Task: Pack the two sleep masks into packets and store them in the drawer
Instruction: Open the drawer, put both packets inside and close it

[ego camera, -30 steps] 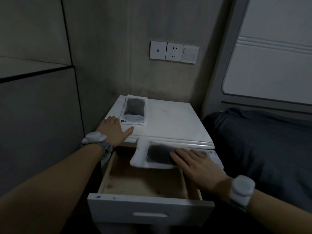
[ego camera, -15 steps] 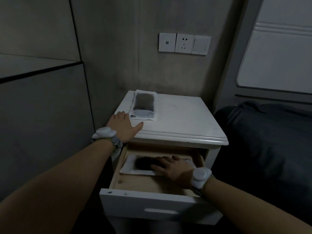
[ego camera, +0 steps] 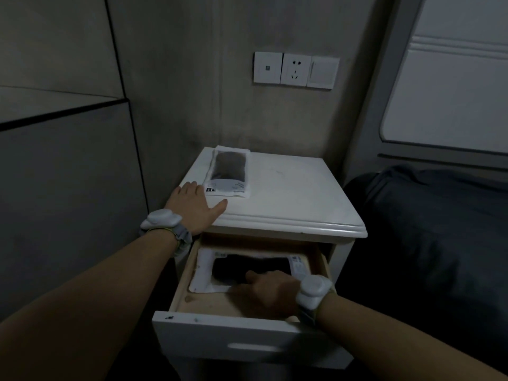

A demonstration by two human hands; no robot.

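One sleep-mask packet (ego camera: 228,174) lay just beside the fingers of my left hand (ego camera: 192,207), which rested flat and spread on the white nightstand (ego camera: 288,199), holding nothing. My right hand (ego camera: 269,292) was down in the open drawer (ego camera: 247,339), fingers loosely straight on top of the other sleep-mask packet (ego camera: 204,273), which lay flat on the drawer floor beneath them, not gripped.

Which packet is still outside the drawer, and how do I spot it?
Find the white nightstand beside the dark bed. On its top, back left, lies a white packet with a dark sleep mask showing, just beyond the left hand. The other packet lies in the open drawer, under the right hand.
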